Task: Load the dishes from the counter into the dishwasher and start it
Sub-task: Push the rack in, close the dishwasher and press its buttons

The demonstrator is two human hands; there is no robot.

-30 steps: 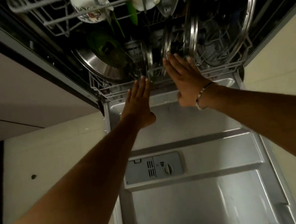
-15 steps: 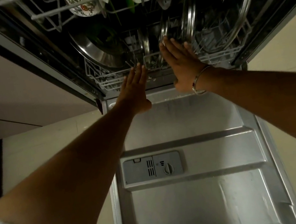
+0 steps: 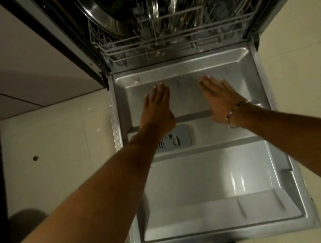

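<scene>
Dishwasher point(image 3: 159, 7) w/ steel plates point(image 3: 175, 0) in lower rack point(image 3: 174, 36); both hands' fingers straight, holding nothing.

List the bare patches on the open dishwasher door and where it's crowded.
Bare: the door panel between the detergent dispenser and the near lip; also the strip between the left hand and right hand. Crowded: the lower rack, packed with steel plates and a steel bowl.

Dim, warm-toned; soft glare on the open door's steel panel point(image 3: 237, 178); dark interior; wide-angle bending and blur at edges.
</scene>
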